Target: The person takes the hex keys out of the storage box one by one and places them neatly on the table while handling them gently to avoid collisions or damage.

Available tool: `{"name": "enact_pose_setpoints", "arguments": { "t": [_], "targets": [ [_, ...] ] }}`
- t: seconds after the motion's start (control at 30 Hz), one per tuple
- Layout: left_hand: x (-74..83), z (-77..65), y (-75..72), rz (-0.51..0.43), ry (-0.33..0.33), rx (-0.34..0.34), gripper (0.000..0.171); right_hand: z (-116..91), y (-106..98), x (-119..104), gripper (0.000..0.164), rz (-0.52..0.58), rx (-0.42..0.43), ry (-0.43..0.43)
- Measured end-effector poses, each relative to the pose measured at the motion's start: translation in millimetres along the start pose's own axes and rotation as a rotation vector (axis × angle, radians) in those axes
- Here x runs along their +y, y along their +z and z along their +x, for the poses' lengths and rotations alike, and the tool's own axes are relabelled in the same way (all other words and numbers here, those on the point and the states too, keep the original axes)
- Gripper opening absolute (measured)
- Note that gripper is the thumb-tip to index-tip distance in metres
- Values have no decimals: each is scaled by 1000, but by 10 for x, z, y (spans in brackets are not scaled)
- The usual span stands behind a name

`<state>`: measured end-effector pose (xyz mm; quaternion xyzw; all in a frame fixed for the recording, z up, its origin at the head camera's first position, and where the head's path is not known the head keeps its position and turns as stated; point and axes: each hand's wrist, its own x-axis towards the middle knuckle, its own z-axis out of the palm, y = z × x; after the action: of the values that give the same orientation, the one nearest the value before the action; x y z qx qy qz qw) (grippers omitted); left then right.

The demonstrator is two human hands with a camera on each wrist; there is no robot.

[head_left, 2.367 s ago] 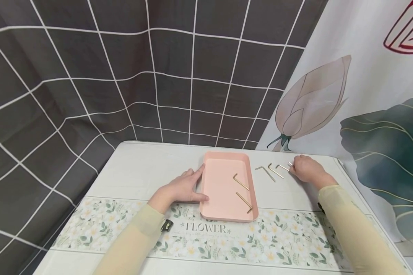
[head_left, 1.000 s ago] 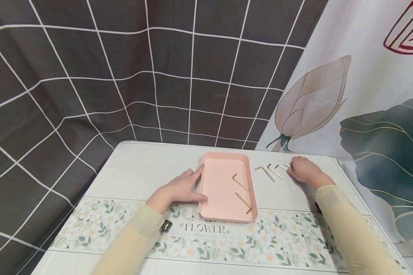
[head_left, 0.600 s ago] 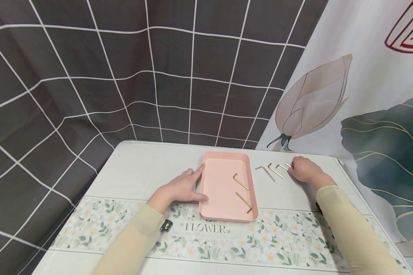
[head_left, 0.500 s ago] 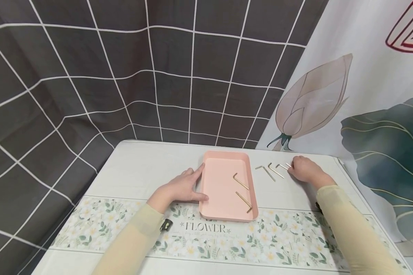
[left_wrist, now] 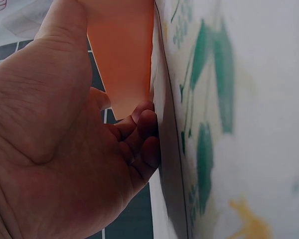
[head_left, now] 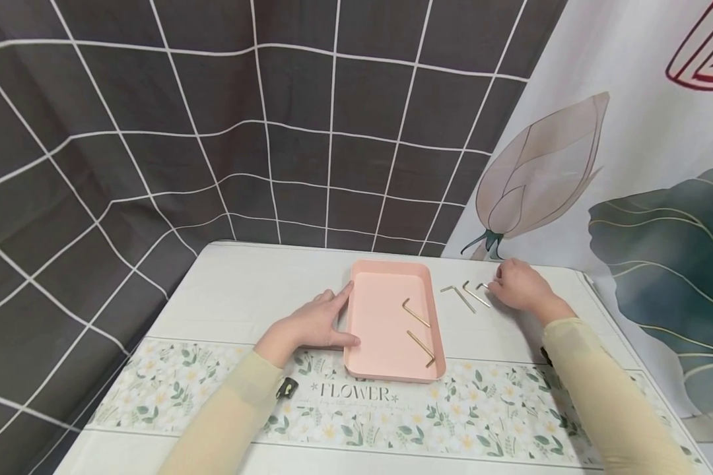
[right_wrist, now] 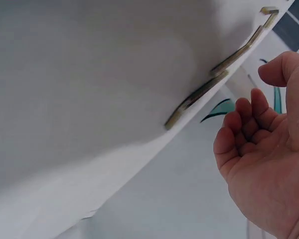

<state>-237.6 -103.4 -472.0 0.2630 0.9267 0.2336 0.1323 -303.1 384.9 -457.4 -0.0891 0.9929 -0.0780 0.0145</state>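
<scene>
A pink rectangular tray (head_left: 383, 297) lies on the table, with two brass-coloured hex keys, one upper (head_left: 416, 313) and one lower (head_left: 420, 348), inside. My left hand (head_left: 315, 324) holds its left side, thumb over the rim and index finger along the edge; its other fingers (left_wrist: 139, 129) curl beside the outer wall. To the tray's right lie more hex keys, a left one (head_left: 460, 299), a middle one (head_left: 476, 295) and one partly covered (head_left: 482, 285). Over that end hovers my right hand (head_left: 519, 288). In the right wrist view its loosely bent fingers (right_wrist: 231, 129) hold nothing, apart from the keys (right_wrist: 194, 99).
The white table (head_left: 243, 284) has a floral strip (head_left: 481, 409) across its front. Behind it hangs a dark grid-patterned cloth (head_left: 297, 145), with a white cloth bearing plant prints (head_left: 537, 171) at the right.
My right hand has shifted slightly left and back, now covering the key end that showed beside its fingers. My left hand, the tray and the keys within it have stayed put.
</scene>
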Motion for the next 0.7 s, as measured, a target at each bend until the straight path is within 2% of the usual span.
{"name": "enact_pose_setpoints", "arguments": {
  "t": [0.4,0.7],
  "targets": [
    [5,-10,-5,1,2,1,132,19,-99,-360,36,48,72,-94],
    [5,-3,-3,5,7,-3,132,26,-100,-632,38,10,124,-178]
  ]
}}
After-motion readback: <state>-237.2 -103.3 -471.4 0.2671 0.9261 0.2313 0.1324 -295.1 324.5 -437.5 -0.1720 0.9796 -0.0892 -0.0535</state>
